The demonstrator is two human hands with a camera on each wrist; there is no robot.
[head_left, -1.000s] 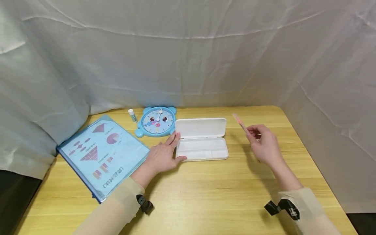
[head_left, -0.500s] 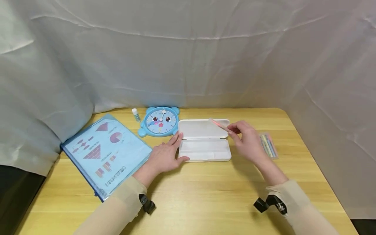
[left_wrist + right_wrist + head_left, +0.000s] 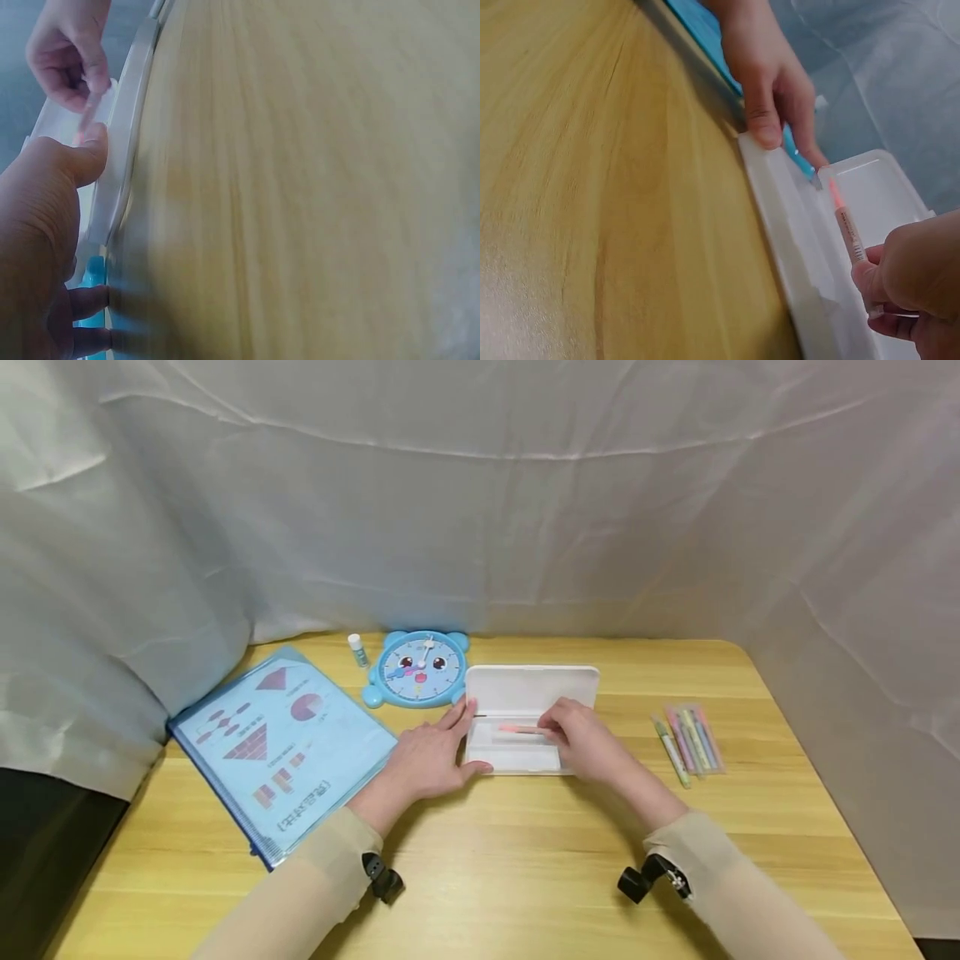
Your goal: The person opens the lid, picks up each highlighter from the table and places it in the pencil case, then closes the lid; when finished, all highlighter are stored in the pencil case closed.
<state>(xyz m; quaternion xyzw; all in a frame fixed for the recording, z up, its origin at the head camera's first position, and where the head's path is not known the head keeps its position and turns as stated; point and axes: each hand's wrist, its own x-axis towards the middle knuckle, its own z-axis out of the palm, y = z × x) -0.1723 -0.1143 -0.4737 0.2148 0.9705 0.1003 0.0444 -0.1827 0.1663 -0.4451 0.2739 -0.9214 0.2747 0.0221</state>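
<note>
A white pencil case (image 3: 513, 762) lies with its lid (image 3: 528, 687) raised at the back. My left hand (image 3: 429, 762) rests against the case's left end, fingers mostly straight, thumb at the front corner and a finger near the hinge. My right hand (image 3: 588, 743) pinches a pink highlighter (image 3: 849, 231) by one end, thumb against fingers. It hovers over the case, lying sideways with its pink tip to the left in the head view; whether it touches the case floor I cannot tell. The left wrist view shows the left thumb (image 3: 91, 159) at the case's rim.
Right of the case lie a green highlighter (image 3: 670, 750) and a clear sleeve of pastel highlighters (image 3: 697, 739). Behind the left hand sit a blue toy clock (image 3: 420, 668) and a glue stick (image 3: 357, 650). A blue folder (image 3: 288, 752) lies at left; grey curtains (image 3: 480, 527) enclose the table.
My right hand has carried the pink highlighter leftward and down, from right of the pencil case to over it. Other highlighters at right have come into view. The left hand stays at the case.
</note>
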